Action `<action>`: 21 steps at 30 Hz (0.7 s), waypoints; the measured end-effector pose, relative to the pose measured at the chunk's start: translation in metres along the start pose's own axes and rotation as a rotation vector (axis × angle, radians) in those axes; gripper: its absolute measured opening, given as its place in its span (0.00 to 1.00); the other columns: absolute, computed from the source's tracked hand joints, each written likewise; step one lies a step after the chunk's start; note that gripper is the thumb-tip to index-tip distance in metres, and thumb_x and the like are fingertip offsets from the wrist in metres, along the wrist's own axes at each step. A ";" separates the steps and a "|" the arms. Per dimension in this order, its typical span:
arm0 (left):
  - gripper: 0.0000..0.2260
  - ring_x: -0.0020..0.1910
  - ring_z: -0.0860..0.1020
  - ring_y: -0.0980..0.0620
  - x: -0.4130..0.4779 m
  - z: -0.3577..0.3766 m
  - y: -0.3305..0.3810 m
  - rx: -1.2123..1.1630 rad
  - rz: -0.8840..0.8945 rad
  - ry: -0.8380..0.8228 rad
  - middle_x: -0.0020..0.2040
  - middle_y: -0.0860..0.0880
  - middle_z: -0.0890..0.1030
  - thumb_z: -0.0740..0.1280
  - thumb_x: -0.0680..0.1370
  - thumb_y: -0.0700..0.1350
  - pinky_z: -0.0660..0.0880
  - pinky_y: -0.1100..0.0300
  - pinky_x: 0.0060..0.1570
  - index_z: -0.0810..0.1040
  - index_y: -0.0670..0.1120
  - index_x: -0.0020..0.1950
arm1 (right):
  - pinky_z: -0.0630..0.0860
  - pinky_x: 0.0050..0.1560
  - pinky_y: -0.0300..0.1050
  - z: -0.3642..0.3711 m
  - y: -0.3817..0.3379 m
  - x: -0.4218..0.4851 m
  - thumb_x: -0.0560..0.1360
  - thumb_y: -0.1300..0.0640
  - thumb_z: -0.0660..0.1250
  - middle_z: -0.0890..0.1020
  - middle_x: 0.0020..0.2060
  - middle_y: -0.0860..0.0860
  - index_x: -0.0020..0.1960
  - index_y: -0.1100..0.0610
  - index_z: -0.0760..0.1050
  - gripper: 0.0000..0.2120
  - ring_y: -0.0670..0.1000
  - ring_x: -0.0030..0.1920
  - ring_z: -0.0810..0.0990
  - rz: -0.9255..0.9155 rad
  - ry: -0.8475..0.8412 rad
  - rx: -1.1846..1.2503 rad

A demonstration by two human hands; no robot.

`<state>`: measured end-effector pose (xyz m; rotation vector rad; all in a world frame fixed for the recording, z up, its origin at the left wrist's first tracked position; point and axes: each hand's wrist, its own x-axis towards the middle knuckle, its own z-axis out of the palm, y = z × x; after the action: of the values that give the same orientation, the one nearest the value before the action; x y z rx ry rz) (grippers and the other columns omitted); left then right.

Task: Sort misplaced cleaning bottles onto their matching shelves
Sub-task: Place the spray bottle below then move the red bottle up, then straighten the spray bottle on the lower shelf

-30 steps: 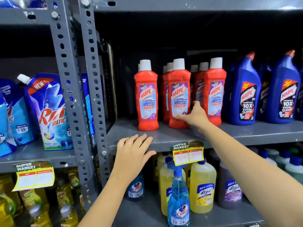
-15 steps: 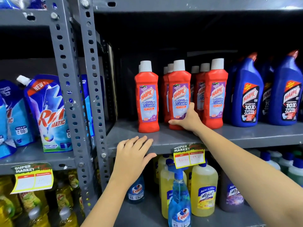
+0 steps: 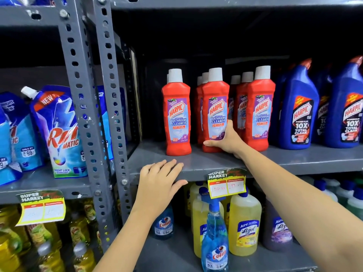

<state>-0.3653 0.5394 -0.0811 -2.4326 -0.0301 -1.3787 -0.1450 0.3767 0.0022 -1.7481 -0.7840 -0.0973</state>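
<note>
my right hand [image 3: 225, 141] gripped an upright red bottle [image 3: 215, 108] — red neighbours [image 3: 177, 112] flanking; left hand [image 3: 159, 183] lay flat, empty, on the shelf edge [image 3: 196, 167].

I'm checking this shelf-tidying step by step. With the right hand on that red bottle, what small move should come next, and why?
Probably slide the red Harpic bottle left a little, toward the lone red bottle. The right hand grips its base on the shelf, and a gap separates the two. The left hand only rests flat on the shelf edge.
</note>
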 end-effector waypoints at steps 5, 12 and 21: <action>0.21 0.57 0.79 0.46 -0.001 0.000 0.000 -0.002 -0.006 -0.026 0.59 0.50 0.82 0.58 0.79 0.60 0.71 0.50 0.51 0.80 0.49 0.62 | 0.74 0.65 0.52 0.000 0.003 0.003 0.60 0.57 0.83 0.76 0.57 0.49 0.64 0.54 0.58 0.43 0.52 0.61 0.76 0.000 -0.003 -0.006; 0.24 0.66 0.73 0.43 -0.001 -0.005 0.000 -0.027 0.037 -0.021 0.69 0.44 0.74 0.57 0.81 0.58 0.64 0.41 0.65 0.73 0.44 0.70 | 0.73 0.60 0.45 -0.008 -0.027 -0.023 0.66 0.51 0.79 0.77 0.53 0.50 0.72 0.56 0.59 0.43 0.50 0.54 0.77 -0.133 0.333 0.082; 0.24 0.76 0.55 0.43 -0.141 0.025 0.041 -0.255 -0.069 -0.226 0.77 0.41 0.58 0.54 0.83 0.55 0.56 0.40 0.71 0.61 0.46 0.77 | 0.74 0.43 0.50 0.001 0.022 -0.165 0.76 0.62 0.65 0.76 0.37 0.54 0.51 0.53 0.71 0.07 0.58 0.38 0.77 -0.428 0.596 0.257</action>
<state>-0.4114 0.5294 -0.2227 -2.8149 0.0074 -1.1914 -0.2609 0.3007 -0.0901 -1.1889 -0.6730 -0.7379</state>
